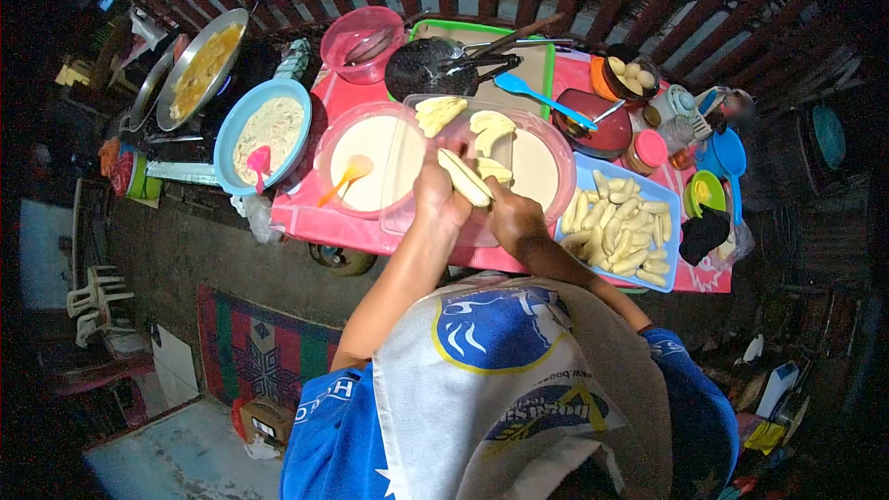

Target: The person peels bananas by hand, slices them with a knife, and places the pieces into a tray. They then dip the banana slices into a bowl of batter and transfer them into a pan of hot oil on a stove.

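My left hand [443, 193] is closed around a peeled banana [465, 178], held slanting over a clear plastic tray [400, 208]. My right hand [519, 220] is beside it, fingers curled near the banana's lower end; what they grip, if anything, is hidden. Another pale banana piece [494, 169] shows just behind my hands. Farther back on the tray lie two fanned-out sliced bananas [440, 115], [491, 132]. A blue tray [582, 174] heaped with peeled bananas [622, 227] stands to the right.
Pink tubs of pale batter [370, 153], [534, 171] flank the clear tray; an orange spoon [350, 176] rests in the left one. Left are a blue basin [222, 153] and a wide pan of oil [206, 65]. Behind lie a black pan [421, 69] and a blue spatula [542, 100].
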The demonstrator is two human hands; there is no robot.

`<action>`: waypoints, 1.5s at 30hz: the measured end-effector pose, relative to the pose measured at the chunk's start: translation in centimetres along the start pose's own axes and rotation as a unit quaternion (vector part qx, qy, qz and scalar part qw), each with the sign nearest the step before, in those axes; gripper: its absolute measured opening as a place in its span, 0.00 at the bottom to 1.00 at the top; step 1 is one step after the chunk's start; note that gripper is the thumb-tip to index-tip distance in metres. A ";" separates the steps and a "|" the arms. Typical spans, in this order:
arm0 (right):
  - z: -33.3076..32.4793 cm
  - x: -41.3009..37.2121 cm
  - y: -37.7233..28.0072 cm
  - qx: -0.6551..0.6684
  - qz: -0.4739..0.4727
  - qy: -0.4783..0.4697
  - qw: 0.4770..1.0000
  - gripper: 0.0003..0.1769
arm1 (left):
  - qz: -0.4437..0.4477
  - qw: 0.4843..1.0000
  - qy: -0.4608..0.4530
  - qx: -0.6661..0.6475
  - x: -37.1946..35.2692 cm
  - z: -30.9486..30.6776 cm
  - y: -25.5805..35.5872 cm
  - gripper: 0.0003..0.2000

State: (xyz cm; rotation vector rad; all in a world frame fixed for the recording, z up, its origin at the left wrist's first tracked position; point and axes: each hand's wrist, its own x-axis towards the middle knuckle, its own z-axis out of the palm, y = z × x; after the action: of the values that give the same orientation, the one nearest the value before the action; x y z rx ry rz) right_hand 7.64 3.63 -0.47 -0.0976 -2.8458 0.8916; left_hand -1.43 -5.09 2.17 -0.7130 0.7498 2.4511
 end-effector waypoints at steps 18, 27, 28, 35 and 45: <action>-4.1 -2.9 -0.3 -0.014 -0.073 0.038 0.997 0.04 | 0.121 0.991 -0.044 -0.024 -0.1 1.4 1.3 0.14; -3.6 -2.3 -0.8 -0.019 -0.077 0.032 0.996 0.05 | 0.094 0.994 -0.035 -0.031 -0.2 0.9 1.0 0.13; -3.5 -2.3 -0.8 -0.013 -0.076 0.032 0.997 0.05 | 0.091 0.995 -0.035 -0.032 -0.3 0.9 1.1 0.12; -2.5 -1.3 -0.3 -0.008 -0.148 0.040 0.988 0.11 | 0.051 0.997 -0.035 -0.052 -0.5 0.4 0.9 0.11; -1.6 -0.6 -0.9 -0.027 -0.087 0.016 0.996 0.11 | 0.007 0.998 -0.005 -0.062 -1.2 0.6 0.8 0.11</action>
State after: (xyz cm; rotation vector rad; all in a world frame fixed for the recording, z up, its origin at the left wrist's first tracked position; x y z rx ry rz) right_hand 8.48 3.70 1.31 0.1270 -2.7966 0.7709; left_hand -1.16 -5.63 3.58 -0.7439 0.6052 2.5303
